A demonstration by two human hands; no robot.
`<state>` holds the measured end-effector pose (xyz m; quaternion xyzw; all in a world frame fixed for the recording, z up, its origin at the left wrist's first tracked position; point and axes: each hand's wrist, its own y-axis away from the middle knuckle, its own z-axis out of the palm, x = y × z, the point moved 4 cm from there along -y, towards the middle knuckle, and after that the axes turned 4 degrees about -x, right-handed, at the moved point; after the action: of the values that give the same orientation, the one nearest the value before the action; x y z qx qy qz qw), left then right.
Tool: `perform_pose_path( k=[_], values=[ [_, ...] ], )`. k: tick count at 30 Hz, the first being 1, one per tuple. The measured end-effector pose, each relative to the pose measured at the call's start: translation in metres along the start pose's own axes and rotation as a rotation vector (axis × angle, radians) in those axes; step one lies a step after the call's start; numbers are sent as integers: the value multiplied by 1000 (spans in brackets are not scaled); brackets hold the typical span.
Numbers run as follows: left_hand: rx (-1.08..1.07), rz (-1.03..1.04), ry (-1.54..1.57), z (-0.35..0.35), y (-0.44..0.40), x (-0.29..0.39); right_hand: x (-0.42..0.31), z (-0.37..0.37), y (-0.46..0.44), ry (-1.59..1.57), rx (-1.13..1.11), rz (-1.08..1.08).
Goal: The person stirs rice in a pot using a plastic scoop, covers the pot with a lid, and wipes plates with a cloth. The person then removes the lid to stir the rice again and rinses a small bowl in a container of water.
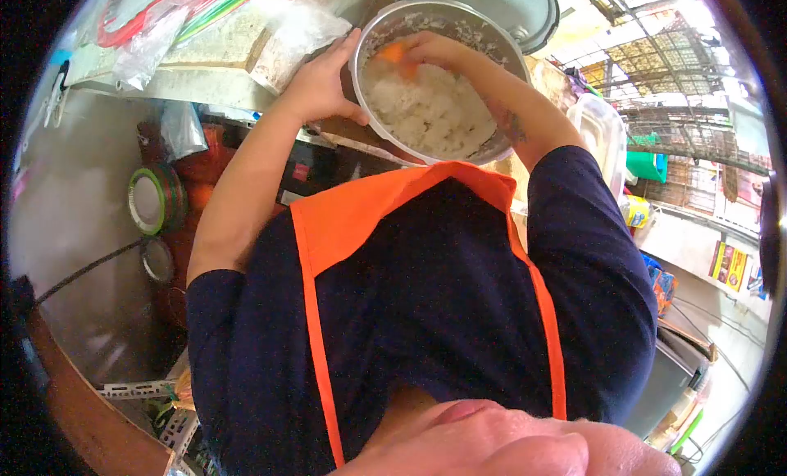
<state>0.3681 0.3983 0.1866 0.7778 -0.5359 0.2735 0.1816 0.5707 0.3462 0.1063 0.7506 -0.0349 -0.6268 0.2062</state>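
A round metal rice pot holds a mass of white cooked rice, with grains stuck to its inner wall. My left hand grips the pot's left side, thumb low and fingers up near the rim. Inside the pot, my right hand is closed around an orange plastic scoop that touches the rice near the far left wall. The handle is mostly hidden by my fingers, and the scoop's exact shape is hard to make out.
Behind the pot is a round grey lid. Crumpled clear plastic bags lie left on the counter. To the right stands a clear plastic container, close to my right arm. Green-rimmed plates are at the lower left.
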Motion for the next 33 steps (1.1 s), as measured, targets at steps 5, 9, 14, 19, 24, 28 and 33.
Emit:
perform_pose_path(
  k=[5,9,14,19,24,28,33],
  values=[
    [7,-20,21,1,1,-3,-28,24,5,177,-110,3],
    [7,15,40,5,0,-8,-44,42,28,568,-150,16],
    [-69,-63,15,2,2,-2,-39,61,56,789,-321,-223],
    [-20,10,19,2,0,-4,-58,9,72,737,-268,-154],
    [-20,-2,42,1,0,-2,-20,-16,16,538,212,102],
    [-43,-35,7,-3,0,3,-3,-17,2,293,265,86],
    [-41,-40,27,-3,-1,3,-2,-3,0,175,116,86]
  ],
)
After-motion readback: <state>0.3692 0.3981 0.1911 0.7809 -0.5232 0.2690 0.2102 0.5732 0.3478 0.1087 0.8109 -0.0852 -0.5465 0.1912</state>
